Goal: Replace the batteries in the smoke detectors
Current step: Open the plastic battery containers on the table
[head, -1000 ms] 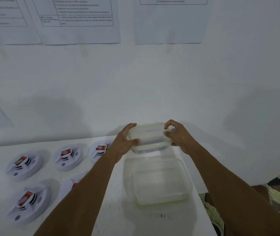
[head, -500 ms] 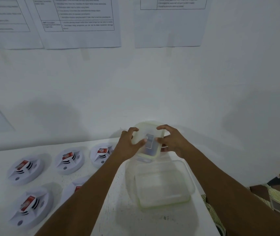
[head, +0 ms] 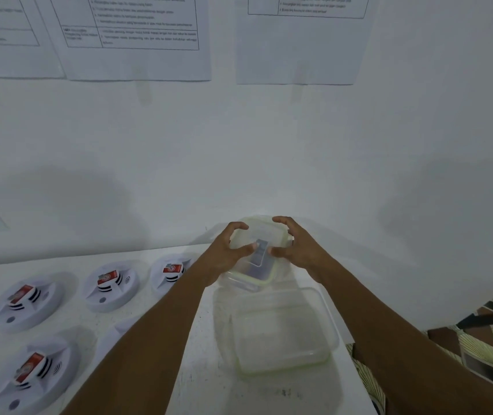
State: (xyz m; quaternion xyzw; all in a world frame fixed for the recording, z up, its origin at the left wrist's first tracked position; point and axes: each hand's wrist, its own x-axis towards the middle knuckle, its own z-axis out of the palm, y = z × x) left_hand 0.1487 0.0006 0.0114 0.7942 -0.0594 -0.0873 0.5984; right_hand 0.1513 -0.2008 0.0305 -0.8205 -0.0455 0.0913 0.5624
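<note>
No text legible. Printed sheets (head: 137, 37) on the wall carry ruled tables of small type, too blurred to read. Red labels (head: 172, 268) on batteries (head: 106, 277) in smoke detectors (head: 113, 295), tabletop (head: 200, 369) left side: round mark, unreadable.

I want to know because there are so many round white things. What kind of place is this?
Probably a work or training station: smoke detectors lie in rows on a white table, printed instruction sheets hang on the wall, and the left hand and right hand grip a lidded plastic container.
</note>
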